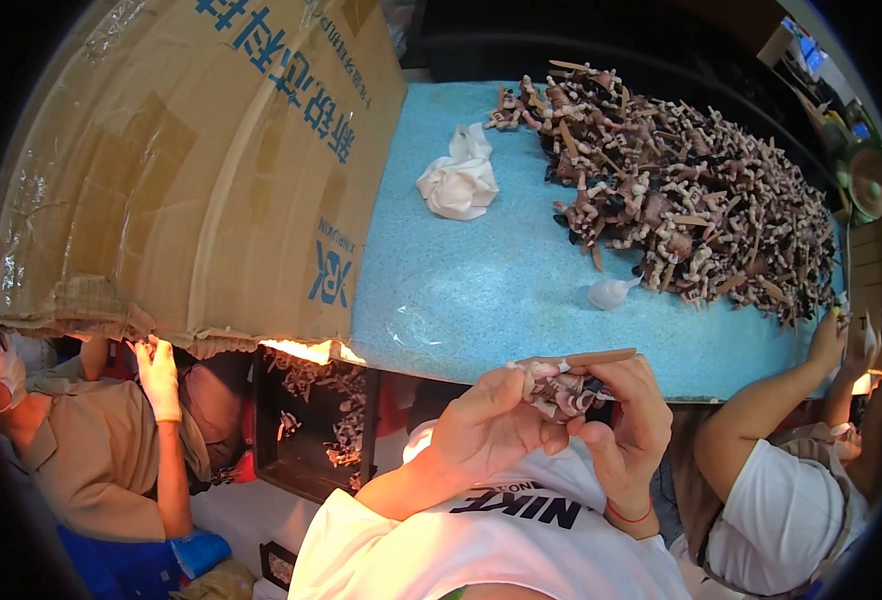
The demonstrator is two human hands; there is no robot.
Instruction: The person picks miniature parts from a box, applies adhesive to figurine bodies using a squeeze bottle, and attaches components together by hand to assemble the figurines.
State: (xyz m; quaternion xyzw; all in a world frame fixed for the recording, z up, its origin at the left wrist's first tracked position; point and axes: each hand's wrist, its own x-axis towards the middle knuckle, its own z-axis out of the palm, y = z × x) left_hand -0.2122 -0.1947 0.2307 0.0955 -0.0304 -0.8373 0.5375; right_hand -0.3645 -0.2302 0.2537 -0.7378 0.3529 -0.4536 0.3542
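A pale blue bench (431, 280) is spreading across the middle, catching a soft shine, and a tall cardboard box (211, 190) is walling off its left side, ragged along the lower edge. On the right, a big heap of figures (691, 200) is sprawling over the bench, brownish and pinkish, with flat tan pieces poking out. A crumpled white tissue (461, 180) is lying between box and heap; a small white bulb-shaped thing (613, 292) is sitting near the heap's closer edge. Below the bench, a black crate (291, 472) is holding more small pieces.

And here in front, just off the bench's near edge, the left hand (481, 425) is curling its thumb and fingers around one figure (561, 392), while the right hand (629, 410) is pinching the other end, fingers bent. A flat tan strip (601, 356) is running along the top; whether it is joining the figure is hard to tell.

Fingers are covering much of that figure. The box is hiding part of a co-worker (101, 450) at left; another co-worker (786, 500) is fading into the dark rim at right.
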